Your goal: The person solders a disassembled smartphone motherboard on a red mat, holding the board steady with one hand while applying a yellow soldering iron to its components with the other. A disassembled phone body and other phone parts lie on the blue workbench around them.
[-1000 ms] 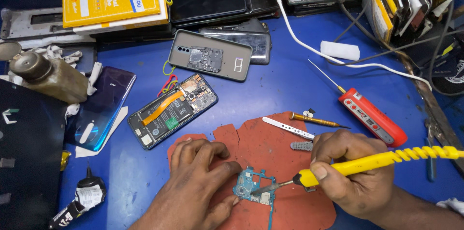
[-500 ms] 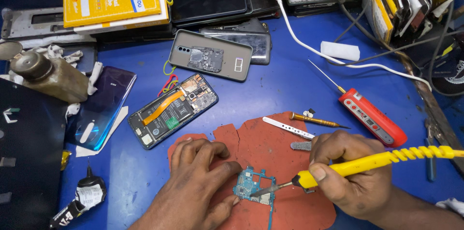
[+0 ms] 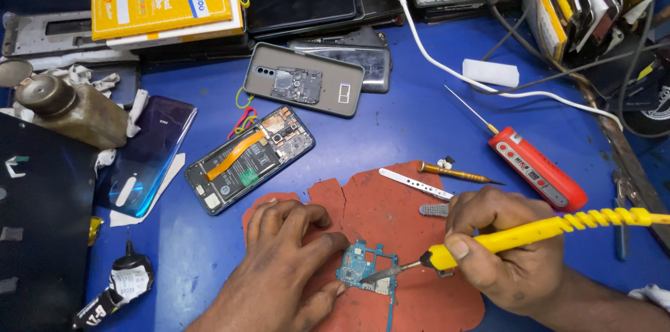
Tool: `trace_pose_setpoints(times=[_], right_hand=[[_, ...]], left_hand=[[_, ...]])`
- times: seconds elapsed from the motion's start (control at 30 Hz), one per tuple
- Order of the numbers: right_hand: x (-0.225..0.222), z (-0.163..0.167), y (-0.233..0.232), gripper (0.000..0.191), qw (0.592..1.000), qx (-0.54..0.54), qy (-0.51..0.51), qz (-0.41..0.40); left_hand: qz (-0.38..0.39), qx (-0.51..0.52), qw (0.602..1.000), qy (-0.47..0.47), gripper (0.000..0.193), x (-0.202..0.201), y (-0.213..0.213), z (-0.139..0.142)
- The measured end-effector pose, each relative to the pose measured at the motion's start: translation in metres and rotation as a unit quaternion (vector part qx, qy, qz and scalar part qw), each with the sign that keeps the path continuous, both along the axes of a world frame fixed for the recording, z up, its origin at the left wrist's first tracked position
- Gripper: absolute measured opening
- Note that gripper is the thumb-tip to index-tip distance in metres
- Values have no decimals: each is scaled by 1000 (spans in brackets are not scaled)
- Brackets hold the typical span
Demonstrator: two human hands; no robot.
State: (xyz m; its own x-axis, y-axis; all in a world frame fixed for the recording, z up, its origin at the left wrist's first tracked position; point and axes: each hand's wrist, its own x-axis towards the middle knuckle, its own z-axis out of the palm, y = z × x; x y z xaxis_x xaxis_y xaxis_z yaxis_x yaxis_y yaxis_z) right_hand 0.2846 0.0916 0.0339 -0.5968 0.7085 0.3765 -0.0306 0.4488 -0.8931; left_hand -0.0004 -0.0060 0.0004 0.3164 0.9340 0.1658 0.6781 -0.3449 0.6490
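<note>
Soldering at a phone repair bench, seen from above:

Bench: a blue table top (image 3: 391,136) spreads under both hands, crowded with parts.
Mat: a worn red mat (image 3: 391,213) lies beneath the hands, ragged along its far edge.
Opened phone: a handset with its back off (image 3: 251,159), orange flex cable showing, lies beyond the left hand, tilted.
Back cover: a glossy blue-violet cover (image 3: 150,157) rests further out to the left of that phone.
Red tool: a red probe-tipped tool (image 3: 534,168) lies just beyond the right hand.
Soldering iron: the yellow-handled soldering iron (image 3: 530,231) runs in from the right, its dark tip touching the board.
Left hand (image 3: 286,269): pressed down on the mat, fingertips pinning the left edge of the board.
Right hand (image 3: 506,248): clenched around the iron's handle near its front end, thumb on top.
Circuit board: the small blue circuit board (image 3: 364,270) sits on the mat between the two hands, nearer the left.
Tweezers: a silver strip-like pair (image 3: 415,183) lies just beyond the right hand's knuckles.
Screwdriver: a slim gold-handled screwdriver (image 3: 453,173) lies beside the tweezers.
</note>
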Motion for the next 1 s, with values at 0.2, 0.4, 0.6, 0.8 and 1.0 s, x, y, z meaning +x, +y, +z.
trace_pose_setpoints(times=[0.2, 0.4, 0.6, 0.8, 1.0], right_hand=[[0, 1, 0, 12, 1000, -5, 2, -1], [0, 2, 0, 12, 1000, -8, 2, -8], [-1, 2, 0, 12, 1000, -10, 5, -7], [-1, 1, -1, 13, 1000, -14, 8, -12], [0, 1, -1, 13, 1000, -9, -3, -20]], left_hand=[[0, -12, 1000, 2, 50, 1, 0, 0], [4, -17, 1000, -1, 49, 0, -2, -5], [2, 1, 1000, 2, 49, -1, -3, -9], [2, -5, 1000, -3, 49, -2, -3, -7], [-1, 0, 1000, -2, 48, -1, -1, -3]])
